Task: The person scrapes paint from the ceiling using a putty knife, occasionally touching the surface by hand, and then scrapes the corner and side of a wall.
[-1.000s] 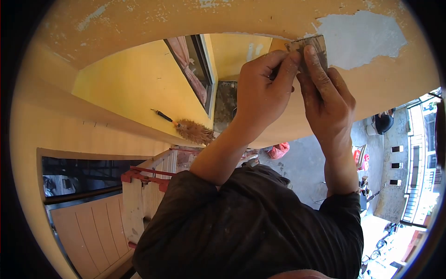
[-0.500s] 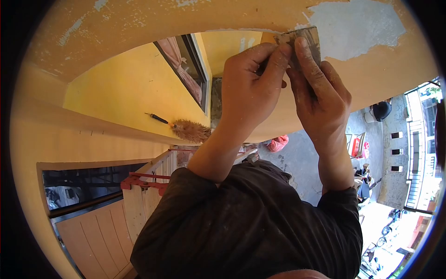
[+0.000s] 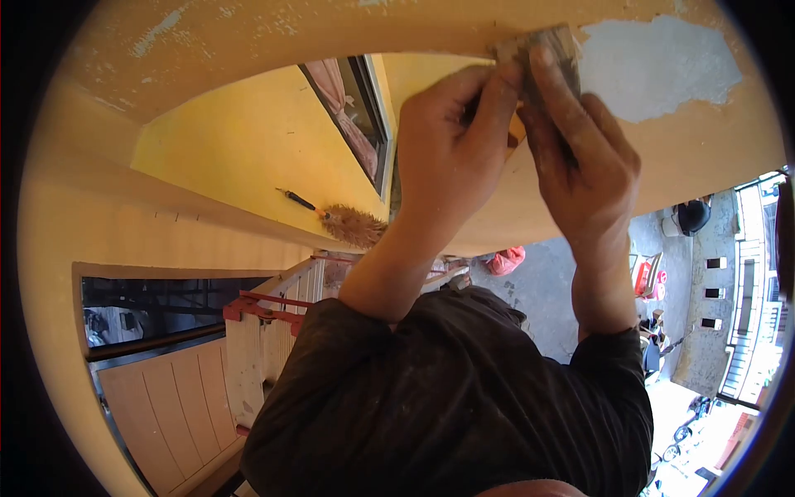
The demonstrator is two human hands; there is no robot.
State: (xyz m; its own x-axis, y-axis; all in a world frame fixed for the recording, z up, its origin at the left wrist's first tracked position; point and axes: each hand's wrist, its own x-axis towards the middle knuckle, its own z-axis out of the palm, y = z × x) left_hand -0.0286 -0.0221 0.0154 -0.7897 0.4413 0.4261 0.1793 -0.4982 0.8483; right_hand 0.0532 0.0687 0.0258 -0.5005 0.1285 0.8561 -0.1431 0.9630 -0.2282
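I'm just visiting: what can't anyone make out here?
All in the head view:
- The far side of the flat, stained grey-brown blade: hidden by fingers.
- Whether the left hand grips or only touches it: its own fingers hide this.
- The foot of the white ladder with red brackets: behind the dark shirt.
- The pale grey wall patch's surface detail: blurred.
- Details of the distant wheels: too small, in glare.

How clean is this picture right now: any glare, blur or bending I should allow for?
Head view: strong fisheye bend, black corners, the wall's edge bowed; head view: the outdoor ground at lower right glares nearly white; head view: the dark shirt sits in dim light; head view: the flat scraper between both hands looks slightly soft, possibly from motion.
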